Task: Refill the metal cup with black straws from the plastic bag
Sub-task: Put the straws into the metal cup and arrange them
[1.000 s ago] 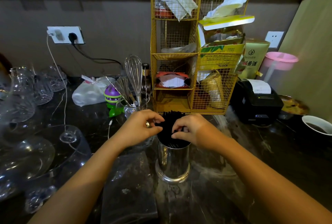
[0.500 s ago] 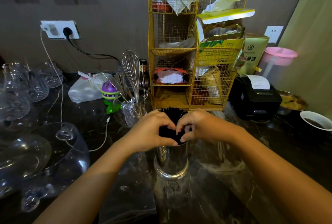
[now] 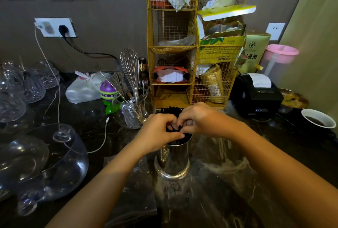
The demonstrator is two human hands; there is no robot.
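Upside-down "100%" reads on the yellow carton [image 3: 220, 52] in my wire rack, centre right. The green box [image 3: 255, 52] beside it shows Chinese characters "者酒".

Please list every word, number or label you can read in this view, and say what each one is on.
"100%", printed upside down: yellow carton in the wire rack.
"者酒", partly hidden: green box beside the rack.
White lettering on the glass utensil jar: too blurred to read.
Small print on the carton, the slip in the receipt printer, and its yellow sticker: too small to read.
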